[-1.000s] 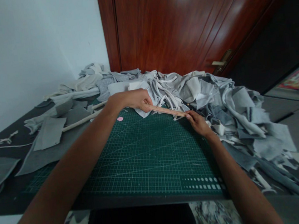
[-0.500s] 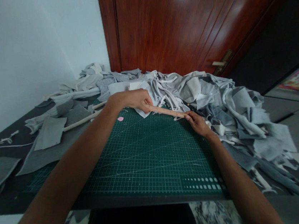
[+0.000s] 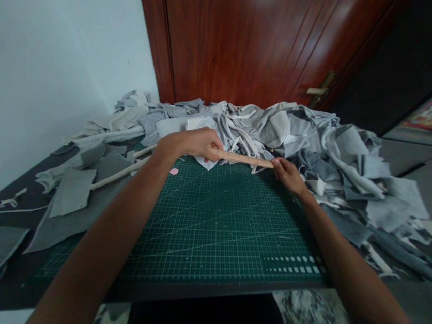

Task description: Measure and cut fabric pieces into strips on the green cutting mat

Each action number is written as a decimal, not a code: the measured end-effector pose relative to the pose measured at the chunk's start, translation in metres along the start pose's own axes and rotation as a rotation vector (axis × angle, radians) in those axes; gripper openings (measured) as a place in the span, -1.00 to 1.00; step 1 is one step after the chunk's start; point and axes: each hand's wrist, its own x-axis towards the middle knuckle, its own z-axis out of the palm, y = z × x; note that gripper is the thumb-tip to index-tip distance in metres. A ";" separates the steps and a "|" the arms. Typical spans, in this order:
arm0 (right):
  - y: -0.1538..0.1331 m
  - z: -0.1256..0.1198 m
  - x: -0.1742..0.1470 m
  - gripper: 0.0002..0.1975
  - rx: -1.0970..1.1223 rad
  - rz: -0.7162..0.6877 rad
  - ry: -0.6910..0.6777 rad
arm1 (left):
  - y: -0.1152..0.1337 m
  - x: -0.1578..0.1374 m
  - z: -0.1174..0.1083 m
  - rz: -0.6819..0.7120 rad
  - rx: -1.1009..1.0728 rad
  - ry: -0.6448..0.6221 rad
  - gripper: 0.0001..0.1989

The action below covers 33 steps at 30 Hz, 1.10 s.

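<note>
A flat, light-brown wooden ruler (image 3: 243, 158) spans the gap between my two hands, slanting down to the right over the far part of the green cutting mat (image 3: 223, 223). My left hand (image 3: 204, 145) is closed on its left end. At the other end, the fingers of my right hand (image 3: 287, 173) pinch the tip. Just beyond the ruler lie pale fabric strips (image 3: 236, 133). A small pink disc (image 3: 174, 171) rests on the mat, left of my left hand.
Grey and white fabric scraps (image 3: 309, 130) are heaped along the back and right of the dark table. More grey cloth pieces (image 3: 73, 191) and a thin white cord (image 3: 13, 198) lie at the left. Behind stand a wooden door (image 3: 233, 40) and a white wall (image 3: 52, 61).
Both hands have shifted slightly to the right with the ruler. My right hand now grips nearer its tip, so more of the ruler shows between the hands.
</note>
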 end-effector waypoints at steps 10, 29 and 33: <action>-0.009 0.013 -0.002 -0.65 0.665 0.365 0.103 | 0.007 0.002 0.003 0.074 0.078 0.042 -0.69; -0.018 0.026 -0.006 -0.59 0.670 0.330 0.040 | 0.015 0.003 0.008 0.121 0.074 0.017 -0.67; -0.020 0.025 -0.006 -0.59 0.662 0.310 0.075 | 0.018 0.003 0.009 0.103 0.076 0.034 -0.67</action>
